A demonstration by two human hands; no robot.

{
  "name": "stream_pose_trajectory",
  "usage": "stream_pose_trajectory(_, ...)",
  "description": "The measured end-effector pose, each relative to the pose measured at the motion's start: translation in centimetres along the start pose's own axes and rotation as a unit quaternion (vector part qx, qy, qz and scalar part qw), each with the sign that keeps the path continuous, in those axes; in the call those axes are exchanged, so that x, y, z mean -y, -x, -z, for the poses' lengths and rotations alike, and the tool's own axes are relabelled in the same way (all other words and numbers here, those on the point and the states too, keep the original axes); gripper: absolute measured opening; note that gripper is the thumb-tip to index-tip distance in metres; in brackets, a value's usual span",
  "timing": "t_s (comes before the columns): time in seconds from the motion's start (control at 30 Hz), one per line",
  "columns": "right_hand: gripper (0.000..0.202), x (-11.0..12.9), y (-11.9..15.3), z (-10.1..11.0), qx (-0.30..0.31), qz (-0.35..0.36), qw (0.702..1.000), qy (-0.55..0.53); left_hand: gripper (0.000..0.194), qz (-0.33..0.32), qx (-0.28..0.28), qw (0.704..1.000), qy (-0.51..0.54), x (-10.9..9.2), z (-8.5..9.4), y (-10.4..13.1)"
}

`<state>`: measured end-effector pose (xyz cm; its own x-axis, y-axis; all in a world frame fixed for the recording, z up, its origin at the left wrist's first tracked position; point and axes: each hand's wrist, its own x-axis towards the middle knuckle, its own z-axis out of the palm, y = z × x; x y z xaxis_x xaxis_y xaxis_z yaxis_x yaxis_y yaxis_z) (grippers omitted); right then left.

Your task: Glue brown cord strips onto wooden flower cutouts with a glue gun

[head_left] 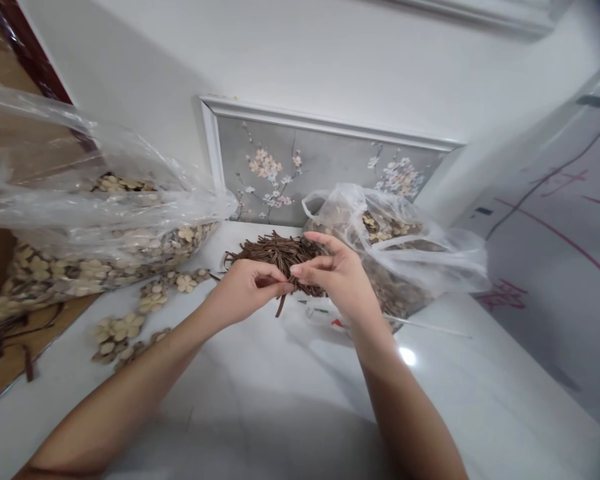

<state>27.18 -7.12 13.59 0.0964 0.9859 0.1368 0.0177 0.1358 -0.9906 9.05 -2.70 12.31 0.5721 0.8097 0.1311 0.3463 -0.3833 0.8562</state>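
Note:
A heap of thin brown strips (pixel 275 252), like short cords or twigs, lies on the white table just beyond my hands. My left hand (pixel 247 290) is closed, thumb and forefinger pinched together. One brown strip (pixel 280 306) sticks out below its fingertips and appears to be held there. My right hand (pixel 343 273) meets it from the right, its thumb and a finger pinched close to the left fingertips while the forefinger stretches out above. Whatever sits in the right pinch is too small to make out.
Left stands a big clear plastic bag (pixel 175 207) of pale flower-shaped pieces; loose flower pieces (pixel 125 327) lie before it. A second filled bag (pixel 405 247) stands on the right. A thin white stick (pixel 430 327) lies near my right wrist. Behind is a framed flower panel (pixel 325 160).

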Motion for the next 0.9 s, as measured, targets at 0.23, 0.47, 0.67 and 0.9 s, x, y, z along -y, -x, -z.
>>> stream_pose_trajectory(0.23, 0.072, 0.1, 0.0, 0.0, 0.001, -0.009, 0.999, 0.05, 0.023, 0.022, 0.025, 0.999, -0.018, -0.2, 1.3, -0.2)
stream_pose_trajectory(0.47, 0.065, -0.2, 0.1, -0.9, -0.04, 0.026, 0.995, 0.082, 0.025, 0.04, 0.077, 0.996, 0.015, 0.2, 2.1, -0.8)
stream_pose_trajectory(0.67, 0.048, -0.6, 0.4, -1.3, -0.044, 0.062, 0.992, 0.099, 0.028, 0.041, 0.065, 0.996, 0.035, 0.0, 1.7, -0.8)
stream_pose_trajectory(0.9, 0.042, -0.8, 0.4, -1.1, -0.015, 0.06, 0.997, 0.039, 0.032, 0.041, 0.065, 0.992, 0.103, 0.3, 0.9, -0.9)
